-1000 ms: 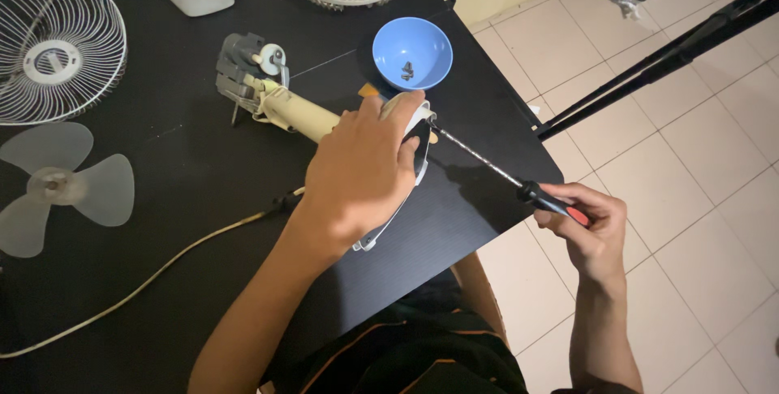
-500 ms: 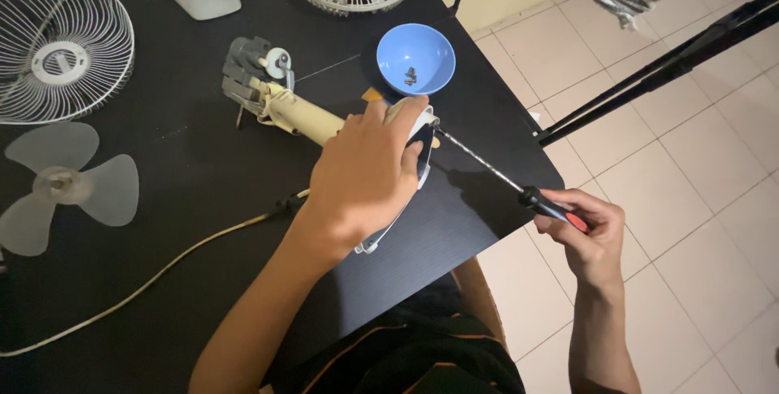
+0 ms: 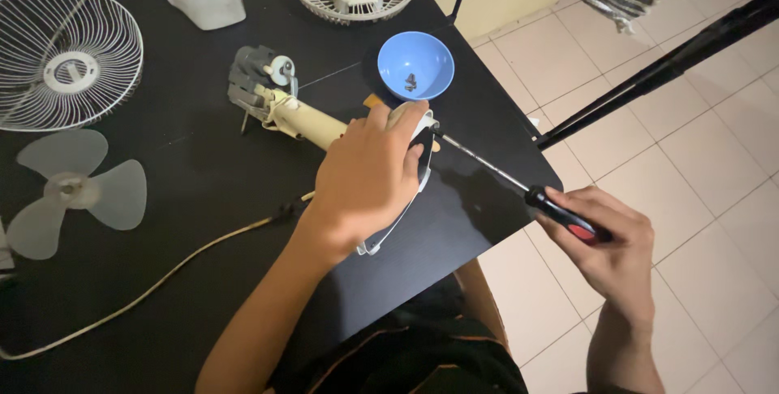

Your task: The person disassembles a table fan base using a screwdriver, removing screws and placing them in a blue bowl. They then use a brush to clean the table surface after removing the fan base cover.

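The left hand lies flat over the white fan base on the black surface, its grip closed around the housing; the cream neck and grey motor jut out towards the far-left; the right hand hangs off the surface's edge, grip wrapped tight on the black-and-red handle of a screwdriver, whose tip meets the base; a blue bowl with screws sits just beyond; a translucent fan blade and wire guard lie well to the left.

I see fan base mid-worktop, bowl just behind it, screws in bowl; blade far left, guard behind blade.
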